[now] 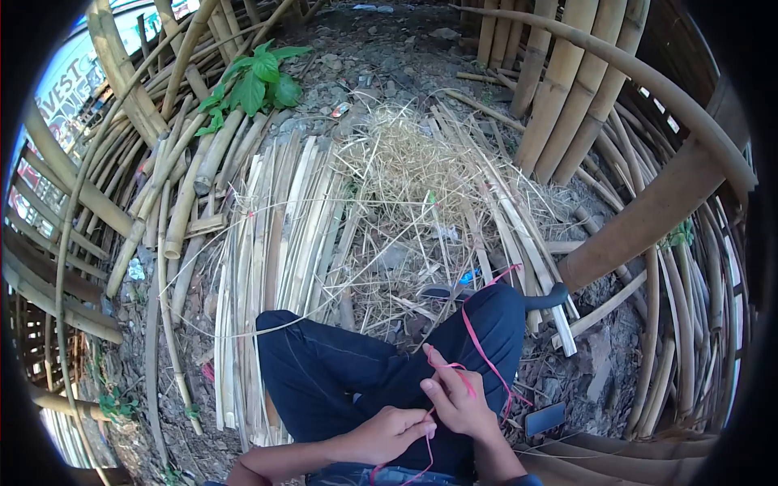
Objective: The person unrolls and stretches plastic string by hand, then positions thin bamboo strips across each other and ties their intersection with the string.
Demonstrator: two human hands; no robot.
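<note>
Uneven, littered ground (356, 61) carries everything in an open-air yard hemmed in by bamboo; too many poles to count lean or lie along its left and right sides, cut off by the round dark border. Toward its far right corner, at least three thick upright poles (559, 89) stand together. Two spreads of pale split slats lie on the ground, a left spread (300, 219) and a right spread (510, 219), their pieces overlapping beyond counting. Between them is one heap of shavings (405, 154). Two legs in dark trousers (324, 348) fold at the near edge, the feet mostly hidden. One leafy plant (258, 81) grows toward the far left.

Two hands work above the lap: the left hand (389, 433) pinches pink string (478, 336) between thumb and finger; the right hand (462, 401) is closed around it, its fingertips partly hidden. The string runs over the right knee, and its lower part leaves view. One dark phone (545, 419) lies near the right hand. One blue scrap (468, 277) is beyond the knees.
</note>
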